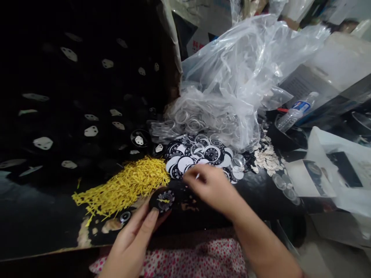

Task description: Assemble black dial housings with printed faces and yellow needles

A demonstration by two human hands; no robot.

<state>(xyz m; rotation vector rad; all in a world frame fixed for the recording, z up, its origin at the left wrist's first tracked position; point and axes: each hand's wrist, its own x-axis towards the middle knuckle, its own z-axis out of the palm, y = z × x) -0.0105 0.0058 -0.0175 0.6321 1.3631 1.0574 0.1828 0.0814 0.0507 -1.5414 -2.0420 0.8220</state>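
My left hand (139, 227) holds a round black dial casing (162, 201) with a yellow pointer across its numbered face. Its thumb lies on the near rim and the fingers go underneath. My right hand (211, 186) is at the front edge of a pile of black and white dial discs (213, 154), its fingers curled together. A small whitish sliver shows by those fingers, too blurred to name. Left of the pile, a heap of yellow pointers (130, 183) lies beyond my left hand. Clear round covers (238, 161) are mixed among the discs.
A large clear plastic bag (232, 73) full of clear rings stands behind the discs. At left are many black parts with whitish plates (43, 143). Off to the right lie small pale plates (268, 156), a plastic bottle (298, 110) and a white box (298, 177).
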